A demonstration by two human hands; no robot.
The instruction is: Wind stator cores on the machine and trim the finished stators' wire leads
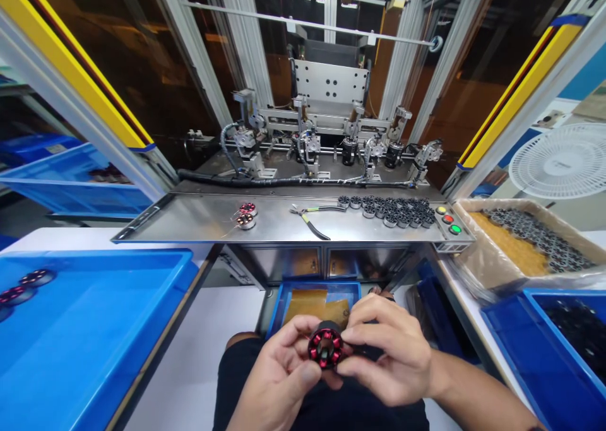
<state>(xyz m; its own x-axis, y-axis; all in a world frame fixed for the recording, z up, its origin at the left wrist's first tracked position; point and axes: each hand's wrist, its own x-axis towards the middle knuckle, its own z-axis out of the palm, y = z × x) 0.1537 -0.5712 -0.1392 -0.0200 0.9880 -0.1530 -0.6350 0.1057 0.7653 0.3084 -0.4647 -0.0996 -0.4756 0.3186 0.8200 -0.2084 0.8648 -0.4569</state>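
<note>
Both of my hands meet low in the middle of the view, over my lap. My left hand (279, 368) and my right hand (391, 352) pinch a small round motor stator (326, 346) with red copper windings on a black core. The fingers of both hands are closed around its rim. Two more wound stators (247, 215) lie on the steel shelf (199, 219) ahead. A row of several bare dark stator cores (391, 209) sits at the shelf's right side.
Wire cutters (310, 216) with green-black handles lie mid-shelf. Yellow, red and green buttons (447, 219) sit at its right end. A winding machine (326, 128) stands behind. A blue tray (95, 330) lies left, a lined box of cores (530, 242) and a blue bin (558, 349) right.
</note>
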